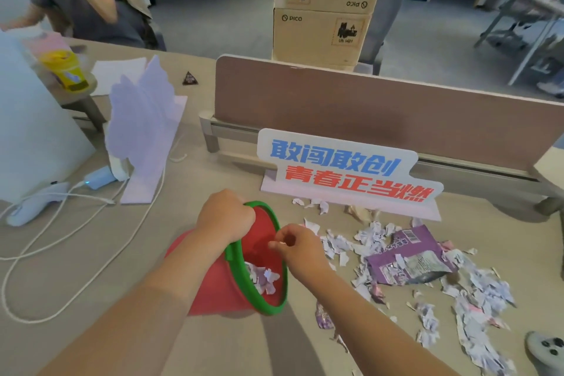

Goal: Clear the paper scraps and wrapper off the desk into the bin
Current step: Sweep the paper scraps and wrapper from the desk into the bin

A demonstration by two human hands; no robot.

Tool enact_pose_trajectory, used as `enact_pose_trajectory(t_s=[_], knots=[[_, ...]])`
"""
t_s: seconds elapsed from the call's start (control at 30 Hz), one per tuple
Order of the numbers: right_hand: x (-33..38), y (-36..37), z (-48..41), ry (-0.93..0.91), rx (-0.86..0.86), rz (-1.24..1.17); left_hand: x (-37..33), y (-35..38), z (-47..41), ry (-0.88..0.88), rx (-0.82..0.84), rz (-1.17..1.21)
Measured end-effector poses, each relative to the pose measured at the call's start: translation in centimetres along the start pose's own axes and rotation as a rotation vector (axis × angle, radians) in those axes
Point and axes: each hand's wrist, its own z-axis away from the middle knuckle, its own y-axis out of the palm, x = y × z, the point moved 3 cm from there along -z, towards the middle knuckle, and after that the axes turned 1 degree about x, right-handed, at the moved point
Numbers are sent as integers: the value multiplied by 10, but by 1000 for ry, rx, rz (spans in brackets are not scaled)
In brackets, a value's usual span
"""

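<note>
- Head view: the left hand has its grip clenched around the green rim of the red bin, right at the 11 o'clock side of the opening, and the bin is tipped so its mouth faces the mess.
- The right hand sits over the bin's mouth with thumb and fingertips pinched together; looks like a tiny white bit is caught in the pinch, but it's too small to call for sure.
- A few paper scraps are already inside the bin, down at the lower side of the opening.
- Most of the paper scraps are spread on the desk from about 2 to 5 o'clock of the bin, well apart from it.
- The purple wrapper lies flat in the middle of that pile, at 3 o'clock from the bin.
- A smaller purple piece is on the desk near the bin's rim, around 5 o'clock.
- Behind the pile stands a sign with blue and red characters, at roughly 1 o'clock.
- White cables loop across the desk out at 9 o'clock.
</note>
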Motion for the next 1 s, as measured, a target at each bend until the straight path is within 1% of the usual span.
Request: enact_pose_trajectory(t_s=[0.13, 0.2, 0.27, 0.33, 0.37, 0.4, 0.43, 0.53, 0.63, 0.73, 0.87, 1.0], knots=[[-7, -5, -17, -9, 107, 56, -13, 3, -12, -21, -31, 4], [-9, -8, -23, -60, 117, 91, -18, 4, -19, -32, -45, 13], [-12, -22, -31, -93, 25, 42, -22, 4, -26, -38, -56, 8], [-26, -45, -43, -55, -150, -24, -25, 3, -31, -46, -58, 9], [-38, -57, -51, -22, -239, 7, -26, 2, -33, -52, -59, 9], [-53, -67, -60, 12, -312, 94, -25, 1, -34, -56, -66, 15], [-70, -74, -72, 56, -348, 201, -23, 0, -37, -59, -75, 21], [-111, -85, -106, 219, -302, 437, -16, 3, -40, -58, -91, -43], [-128, -77, -127, 289, -189, 588, -8, 9, -36, -59, -61, -193], [-123, -55, -136, 294, -145, 606, 0, 8, -35, -58, -77, -213], [-106, -24, -153, 383, -198, 603, -3, -3, -38, -62, -96, -165], [-99, 0, -177, 463, -219, 623, -4, -6, -42, -125, -104, -105]])
